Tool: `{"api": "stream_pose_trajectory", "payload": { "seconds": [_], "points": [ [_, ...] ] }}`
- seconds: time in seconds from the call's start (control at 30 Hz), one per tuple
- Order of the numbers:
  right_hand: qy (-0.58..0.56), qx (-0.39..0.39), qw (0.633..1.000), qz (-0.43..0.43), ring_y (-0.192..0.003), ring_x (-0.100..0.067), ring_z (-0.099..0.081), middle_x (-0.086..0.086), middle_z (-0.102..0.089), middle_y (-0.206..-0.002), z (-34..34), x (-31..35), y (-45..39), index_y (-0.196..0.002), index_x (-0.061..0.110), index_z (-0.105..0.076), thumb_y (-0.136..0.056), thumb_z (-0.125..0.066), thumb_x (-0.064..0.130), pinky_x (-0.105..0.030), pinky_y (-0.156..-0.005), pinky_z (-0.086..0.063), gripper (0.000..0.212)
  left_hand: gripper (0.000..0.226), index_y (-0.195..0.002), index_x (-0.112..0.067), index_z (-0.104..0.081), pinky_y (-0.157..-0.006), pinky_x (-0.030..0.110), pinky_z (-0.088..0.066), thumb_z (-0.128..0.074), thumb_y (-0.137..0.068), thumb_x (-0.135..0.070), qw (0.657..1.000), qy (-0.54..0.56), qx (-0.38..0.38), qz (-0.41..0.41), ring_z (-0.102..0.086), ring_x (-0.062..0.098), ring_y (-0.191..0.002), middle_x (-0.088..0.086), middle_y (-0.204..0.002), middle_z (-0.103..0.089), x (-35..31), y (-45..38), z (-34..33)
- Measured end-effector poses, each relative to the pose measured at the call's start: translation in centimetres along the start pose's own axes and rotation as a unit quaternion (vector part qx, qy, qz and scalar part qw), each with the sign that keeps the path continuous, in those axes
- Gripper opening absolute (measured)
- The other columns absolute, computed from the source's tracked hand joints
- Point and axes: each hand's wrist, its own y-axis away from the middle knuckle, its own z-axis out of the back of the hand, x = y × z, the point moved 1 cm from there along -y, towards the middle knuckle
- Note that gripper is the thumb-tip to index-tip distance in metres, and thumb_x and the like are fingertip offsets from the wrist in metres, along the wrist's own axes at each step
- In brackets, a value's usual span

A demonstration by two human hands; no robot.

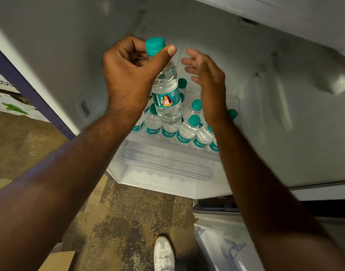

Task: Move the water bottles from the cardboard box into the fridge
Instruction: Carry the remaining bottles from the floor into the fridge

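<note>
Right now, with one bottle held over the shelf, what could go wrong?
1. The left hand pinches the bottle only near its cap; it might slip and fall onto the standing bottles.
2. Those bottles stand packed at the shelf front; setting one more among them could topple some.
3. The right hand is open beside the bottle, not touching it, so it gives no support.

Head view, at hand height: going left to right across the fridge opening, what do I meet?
Purple fridge edge → left hand → held water bottle, gripped near its teal cap → right hand, fingers relaxed and empty → white moulded fridge wall.
</note>
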Motion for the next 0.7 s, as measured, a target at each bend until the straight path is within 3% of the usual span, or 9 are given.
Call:
{"api": "stream_pose_trajectory", "payload": {
  "seconds": [0.07,0.2,0.33,0.47,0.53,0.6,0.7],
  "points": [
    [-0.004,-0.006,0.999,0.046,-0.116,-0.010,-0.063,0.000,-0.067,-0.127,-0.6,0.6,2.3,-0.133,0.015,-0.059,-0.099,-0.049,0.037,-0.033,-0.100,-0.053,0.042,0.041,-0.084,-0.002,-0.067,-0.066,0.031,-0.057,-0.088,-0.075,-0.036,1.000,-0.018,0.006,-0.001,-0.068,0.017,-0.070,0.009,-0.079,-0.072,-0.4,-0.5,-1.0],
    [0.034,-0.051,0.996,0.067,-0.111,-0.013,-0.063,0.000,-0.067,-0.126,-1.0,0.6,3.0,-0.134,0.014,-0.057,-0.087,-0.058,0.051,-0.030,-0.092,-0.055,0.060,0.048,-0.088,-0.005,-0.063,-0.072,0.036,-0.060,-0.088,-0.073,-0.044,0.997,-0.067,0.043,-0.009,-0.070,0.022,-0.077,0.010,-0.084,-0.071,-0.7,-1.3,-3.0],
    [0.071,-0.087,0.988,0.102,-0.099,-0.015,-0.066,-0.003,-0.070,-0.115,0.1,0.5,1.4,-0.125,0.005,-0.061,-0.080,-0.070,0.046,-0.028,-0.086,-0.057,0.061,0.049,-0.091,-0.007,-0.060,-0.073,0.033,-0.060,-0.086,-0.073,-0.044,0.994,-0.080,0.067,-0.020,-0.069,0.022,-0.080,0.009,-0.087,-0.070,-0.2,-1.8,-5.0],
    [0.058,-0.130,0.986,0.091,-0.092,-0.013,-0.069,0.002,-0.073,-0.104,1.3,-0.1,-0.1,-0.114,0.010,-0.064,-0.078,-0.075,0.039,-0.029,-0.082,-0.058,0.048,0.036,-0.097,-0.010,-0.065,-0.084,0.026,-0.056,-0.068,-0.090,-0.045,0.986,-0.103,0.118,-0.058,-0.068,0.008,-0.088,0.000,-0.093,-0.071,0.7,-2.0,-6.5],
    [0.030,-0.154,0.985,0.070,-0.089,-0.015,-0.070,0.001,-0.074,-0.101,2.0,-0.7,-0.9,-0.112,0.007,-0.066,-0.077,-0.077,0.034,-0.035,-0.081,-0.059,0.046,0.041,-0.106,-0.011,-0.066,-0.089,0.027,-0.054,-0.054,-0.097,-0.049,0.977,-0.148,0.136,-0.063,-0.065,0.005,-0.096,-0.004,-0.101,-0.070,1.9,-1.9,-6.3],
    [0.014,-0.183,0.982,0.051,-0.088,-0.015,-0.071,0.000,-0.073,-0.100,2.8,-1.2,-1.9,-0.114,0.005,-0.064,-0.075,-0.074,0.033,-0.035,-0.081,-0.059,0.049,0.050,-0.120,-0.014,-0.064,-0.097,0.031,-0.051,-0.046,-0.099,-0.056,0.954,-0.250,0.156,-0.060,-0.061,0.009,-0.109,-0.003,-0.118,-0.067,4.0,-1.7,-5.3],
    [-0.030,-0.195,0.980,0.029,-0.093,-0.013,-0.071,0.002,-0.068,-0.106,4.3,-2.1,-3.7,-0.121,0.002,-0.053,-0.077,-0.069,0.018,-0.030,-0.081,-0.059,0.050,0.064,-0.144,-0.018,-0.048,-0.113,0.045,-0.040,-0.039,-0.100,-0.063,0.867,-0.437,0.235,-0.034,-0.048,0.026,-0.134,0.009,-0.146,-0.051,7.2,-1.2,-3.4]
  ]
}}
